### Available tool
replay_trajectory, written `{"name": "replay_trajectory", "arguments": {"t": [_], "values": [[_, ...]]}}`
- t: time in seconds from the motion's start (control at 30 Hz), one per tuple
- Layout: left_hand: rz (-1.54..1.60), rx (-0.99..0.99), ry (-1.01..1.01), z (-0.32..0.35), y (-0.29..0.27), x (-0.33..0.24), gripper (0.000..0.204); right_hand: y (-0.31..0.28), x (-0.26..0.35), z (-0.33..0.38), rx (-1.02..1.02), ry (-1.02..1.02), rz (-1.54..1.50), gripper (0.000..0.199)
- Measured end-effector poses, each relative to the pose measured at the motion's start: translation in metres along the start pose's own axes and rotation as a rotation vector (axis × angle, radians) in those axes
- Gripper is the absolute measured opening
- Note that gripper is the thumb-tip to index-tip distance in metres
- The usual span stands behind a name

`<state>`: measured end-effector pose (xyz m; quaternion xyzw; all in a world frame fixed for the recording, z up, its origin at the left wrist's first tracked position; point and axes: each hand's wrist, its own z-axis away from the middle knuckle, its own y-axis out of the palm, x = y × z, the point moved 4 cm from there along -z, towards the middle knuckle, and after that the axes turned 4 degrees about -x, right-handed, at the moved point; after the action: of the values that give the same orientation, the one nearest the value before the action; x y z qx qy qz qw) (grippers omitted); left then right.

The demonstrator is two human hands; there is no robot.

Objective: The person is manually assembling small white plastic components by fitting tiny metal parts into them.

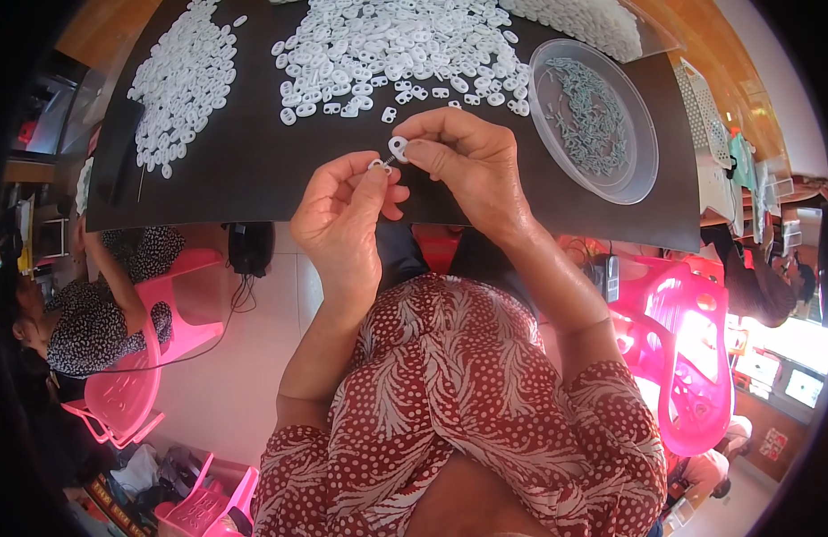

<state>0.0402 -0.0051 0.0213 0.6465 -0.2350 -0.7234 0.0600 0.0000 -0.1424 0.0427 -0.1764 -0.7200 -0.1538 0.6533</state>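
Both hands meet above the near part of the dark table. My left hand (347, 201) pinches a small white plastic piece (379, 166) between thumb and fingers. Just above it, my right hand (476, 166) grips another white plastic piece (398, 147), rounded and with a hole. A thin metal part (390, 160), like a screw or spring, shows between the two pieces; how it joins them is too small to tell. Beyond my hands lies a large heap of white two-holed plastic pieces (387, 45), with several loose ones along its near edge.
Right of the heap, a round clear tray (642, 170) holds many thin grey-green parts (585, 116). A second pile of white pieces (181, 85) lies at the left, beside a dark tool (123, 161). Pink plastic chairs (127, 394) stand around, and another person (101, 313) sits at the left.
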Motion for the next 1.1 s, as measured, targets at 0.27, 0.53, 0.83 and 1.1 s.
{"name": "replay_trajectory", "arguments": {"t": [0.27, 0.53, 0.83, 1.1], "values": [[-0.019, -0.03, -0.002, -0.002, 0.001, 0.002, 0.013, 0.003, -0.002, 0.0, -0.013, -0.008, -0.018, 0.012], [-0.014, -0.027, 0.009, 0.001, 0.001, 0.002, 0.011, 0.006, -0.009, 0.004, -0.027, -0.095, 0.04, 0.013], [0.01, 0.01, 0.029, -0.001, 0.002, 0.005, 0.014, 0.009, -0.009, 0.007, -0.083, -0.108, 0.072, 0.011], [-0.015, 0.016, 0.061, -0.001, 0.005, 0.004, 0.021, 0.009, -0.001, 0.006, -0.061, -0.309, 0.267, 0.012]]}}
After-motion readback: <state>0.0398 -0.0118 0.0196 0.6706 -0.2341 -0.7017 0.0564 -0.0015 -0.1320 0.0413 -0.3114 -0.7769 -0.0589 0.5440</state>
